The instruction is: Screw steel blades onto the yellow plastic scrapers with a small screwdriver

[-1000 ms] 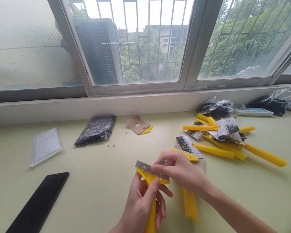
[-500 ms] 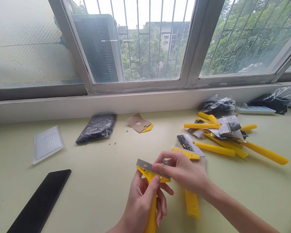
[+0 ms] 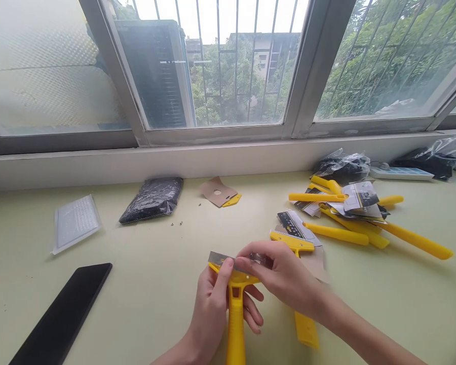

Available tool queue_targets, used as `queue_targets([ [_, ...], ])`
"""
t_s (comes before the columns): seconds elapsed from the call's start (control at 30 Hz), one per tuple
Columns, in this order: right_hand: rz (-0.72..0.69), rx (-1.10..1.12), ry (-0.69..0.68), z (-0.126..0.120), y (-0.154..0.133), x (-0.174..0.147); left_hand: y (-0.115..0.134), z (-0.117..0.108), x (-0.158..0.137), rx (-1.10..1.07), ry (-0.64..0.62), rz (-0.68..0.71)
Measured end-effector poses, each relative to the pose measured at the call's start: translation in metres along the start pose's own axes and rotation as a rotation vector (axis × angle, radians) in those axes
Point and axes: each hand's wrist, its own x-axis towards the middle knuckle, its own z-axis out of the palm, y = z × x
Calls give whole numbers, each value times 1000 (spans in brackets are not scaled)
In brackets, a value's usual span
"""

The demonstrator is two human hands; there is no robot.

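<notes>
My left hand [image 3: 213,299] is closed around the head of a yellow scraper [image 3: 235,324], its thumb pressing on a flat metal blade [image 3: 216,258] that lies along the top. The scraper's handle points down toward me. My right hand [image 3: 285,274] pinches the blade's right part between thumb and fingers. A small shiny metal piece [image 3: 259,258] shows inside the curl of the right fingers; its kind I cannot make out. Partly under my right forearm lies a second yellow scraper [image 3: 293,241].
Behind on the right is a pile of yellow scrapers [image 3: 342,234] with card sleeves. Brown card and a yellow plate [image 3: 232,201] lie farther back, with tiny screws [image 3: 181,223] nearby. Leftward are a black bagged packet [image 3: 152,200], a white wrapped keyboard [image 3: 76,223] and a black slab [image 3: 61,314].
The scraper has turned more upright, showing the slot in its neck. My left thumb has moved up from the scraper's neck onto the blade.
</notes>
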Motion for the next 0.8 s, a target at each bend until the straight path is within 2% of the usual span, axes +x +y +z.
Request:
queue_targets([
  [0.07,-12,-53,5,-4,0,1,1,-1,1,19,8,42],
  [0.13,3,-59,-54,-9,0,3,1,-1,1,39,11,80],
  [0.23,54,36,-190,-18,1,7,3,-3,1,57,16,108],
  [0.3,68,84,-224,-23,1,9,8,-6,4,74,5,98],
  [0.37,77,62,-213,-29,-1,10,17,-14,9,118,-45,59],
  [0.5,142,-59,-215,-35,-3,7,38,-32,20,290,-289,-143],
  [0.6,159,-124,-266,-30,5,2,49,-39,20,392,-406,-237],
  [0.73,186,-155,-286,-20,14,1,53,-38,15,450,-481,-299],
  [0.8,179,-153,-183,-18,11,3,52,-38,16,465,-424,-257],
])
